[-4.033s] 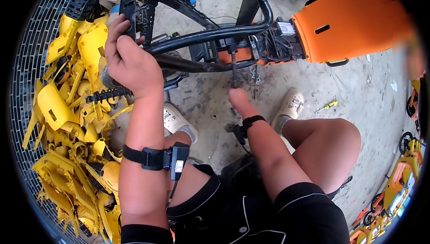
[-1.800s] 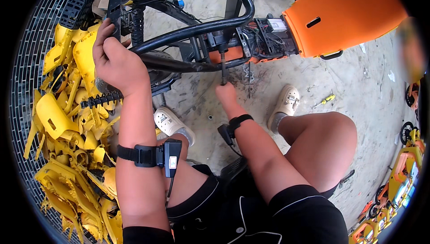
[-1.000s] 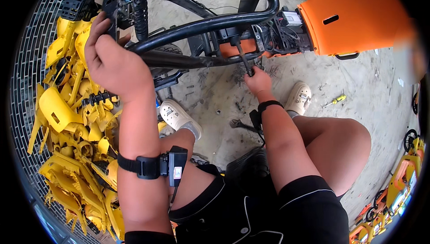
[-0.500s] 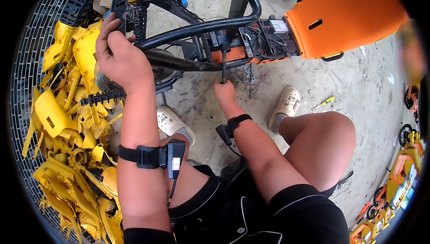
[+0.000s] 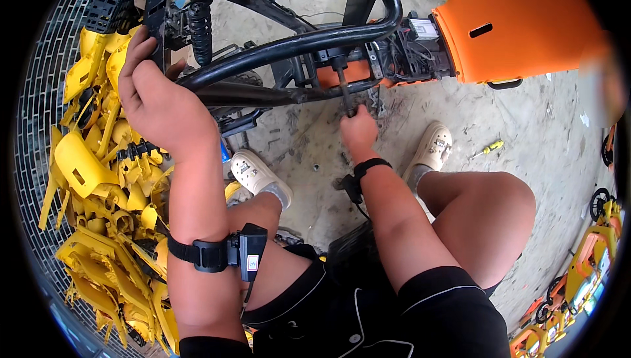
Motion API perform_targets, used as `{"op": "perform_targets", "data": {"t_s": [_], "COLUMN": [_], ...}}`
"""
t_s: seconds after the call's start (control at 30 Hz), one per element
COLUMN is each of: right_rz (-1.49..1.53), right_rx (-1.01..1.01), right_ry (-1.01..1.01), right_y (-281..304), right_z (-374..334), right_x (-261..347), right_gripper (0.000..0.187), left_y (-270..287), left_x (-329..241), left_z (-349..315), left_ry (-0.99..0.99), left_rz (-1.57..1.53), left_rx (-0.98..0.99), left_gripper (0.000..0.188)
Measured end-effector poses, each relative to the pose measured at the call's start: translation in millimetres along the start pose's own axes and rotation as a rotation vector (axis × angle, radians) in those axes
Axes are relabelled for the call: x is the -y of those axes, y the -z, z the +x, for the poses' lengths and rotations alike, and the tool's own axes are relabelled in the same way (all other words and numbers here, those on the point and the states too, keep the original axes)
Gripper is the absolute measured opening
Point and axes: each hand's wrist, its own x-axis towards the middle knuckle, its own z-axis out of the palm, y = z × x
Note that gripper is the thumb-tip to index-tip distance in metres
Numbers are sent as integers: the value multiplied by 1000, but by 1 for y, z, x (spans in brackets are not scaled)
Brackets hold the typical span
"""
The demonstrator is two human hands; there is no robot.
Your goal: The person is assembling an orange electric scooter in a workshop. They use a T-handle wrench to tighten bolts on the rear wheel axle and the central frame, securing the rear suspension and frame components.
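The right hand [image 5: 359, 129] has its grip clamped on a dark rod-like tool [image 5: 344, 86], which reaches the black frame [image 5: 296, 44]. The left hand [image 5: 165, 111] is at the frame's flat bar [image 5: 158, 3]; whether its grip is closed, I cannot tell. On the floor [image 5: 526, 115] stand 2 pale clogs [image 5: 259, 174].

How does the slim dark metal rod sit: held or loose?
Held: the person's bare right hand grips the near end of the rod.

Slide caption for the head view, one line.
Right hand grips a rod-like tool at a black frame, left hand at the frame's left end, beside heaped yellow parts.
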Motion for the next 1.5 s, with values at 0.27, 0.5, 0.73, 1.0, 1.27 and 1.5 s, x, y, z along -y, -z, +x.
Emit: {"op": "perform_targets", "data": {"t_s": [0.27,0.5,0.73,1.0,1.27,1.5], "right_rz": [24,224,472,122,-102,-132], "right_rx": [10,-18,96,-4,5,66], "right_ry": [121,26,-27,27,-7,48], "right_y": [17,-20,-35,-17,-2,22], "right_z": [31,-25,-31,-8,6,30], "right_x": [-30,14,24,2,-6,-20], "right_gripper": [41,38,34,32,33,38], "left_y": [1,0,2,3,2,2], "left_x": [8,11,10,9,-1,11], "left_z": [0,3,4,3,1,2], "left_ry": [-64,-87,-78,-53,2,-75], "left_rz": [-70,-79,-107,-83,-19,-77], "left_rx": [14,20,34,17,49,9], "left_gripper": [23,21,20,20,28,24]}}
